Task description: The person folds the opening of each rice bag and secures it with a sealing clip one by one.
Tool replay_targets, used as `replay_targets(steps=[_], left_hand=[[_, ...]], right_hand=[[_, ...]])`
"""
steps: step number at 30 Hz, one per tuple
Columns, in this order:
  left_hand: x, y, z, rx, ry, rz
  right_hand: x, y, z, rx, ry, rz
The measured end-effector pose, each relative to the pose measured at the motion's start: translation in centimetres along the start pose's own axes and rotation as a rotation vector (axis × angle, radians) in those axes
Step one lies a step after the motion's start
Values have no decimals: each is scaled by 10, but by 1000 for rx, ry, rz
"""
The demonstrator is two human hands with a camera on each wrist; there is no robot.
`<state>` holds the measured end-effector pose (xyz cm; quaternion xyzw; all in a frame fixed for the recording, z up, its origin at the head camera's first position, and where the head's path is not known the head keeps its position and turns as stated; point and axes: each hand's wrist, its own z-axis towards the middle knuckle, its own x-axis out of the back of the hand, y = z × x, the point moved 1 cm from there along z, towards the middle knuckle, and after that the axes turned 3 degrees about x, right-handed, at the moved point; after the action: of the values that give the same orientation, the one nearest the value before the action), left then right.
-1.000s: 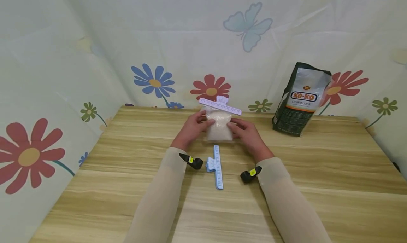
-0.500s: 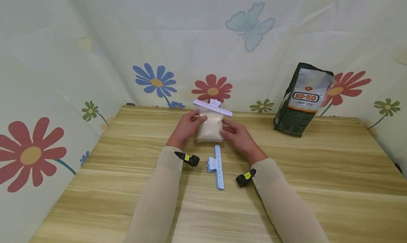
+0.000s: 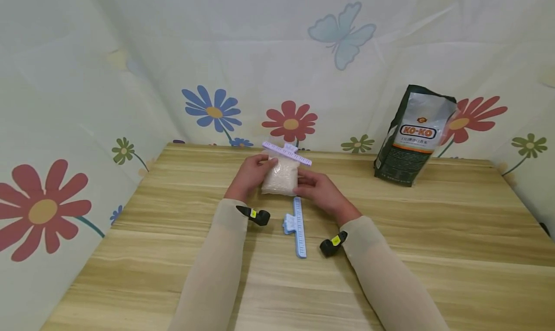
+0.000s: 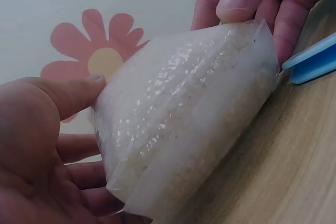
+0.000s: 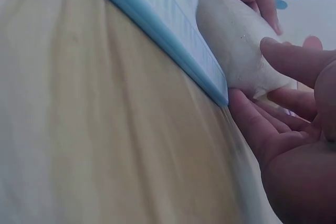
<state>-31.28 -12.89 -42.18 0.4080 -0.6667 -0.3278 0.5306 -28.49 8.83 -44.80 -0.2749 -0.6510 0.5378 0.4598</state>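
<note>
A small clear plastic bag of rice [image 3: 280,178] leans back slightly near the table's far side, between the two hands. Across its top runs a lilac sealing clip [image 3: 286,152], tilted down to the right. The left hand [image 3: 250,175] grips the bag's left edge, thumb in front and fingers behind. At the right edge the right hand [image 3: 317,190] holds the lower corner; in the right wrist view its thumb [image 5: 294,61] lies against the bag with fingers curled beneath. A light blue sealing clip [image 3: 300,230] lies on the table just in front of the bag.
A dark green and silver KO-KO bag [image 3: 412,138] stands at the back right against the flowered cloth [image 3: 243,37]. The wood-grain table [image 3: 455,234] spreads to both sides. Black cameras are strapped to both wrists.
The rice bag and its lilac clip have shifted left and lower, with the bag leaning further back. Both hands moved left along with it; the blue clip stayed in place.
</note>
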Motion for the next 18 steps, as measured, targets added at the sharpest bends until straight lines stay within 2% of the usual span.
replay_targets(steps=[8, 18], left_hand=[[0, -1, 1, 67, 9, -9], [1, 0, -1, 94, 41, 22]], right_hand=[[-4, -4, 0, -16, 25, -29], [-6, -6, -1, -32, 46, -12]])
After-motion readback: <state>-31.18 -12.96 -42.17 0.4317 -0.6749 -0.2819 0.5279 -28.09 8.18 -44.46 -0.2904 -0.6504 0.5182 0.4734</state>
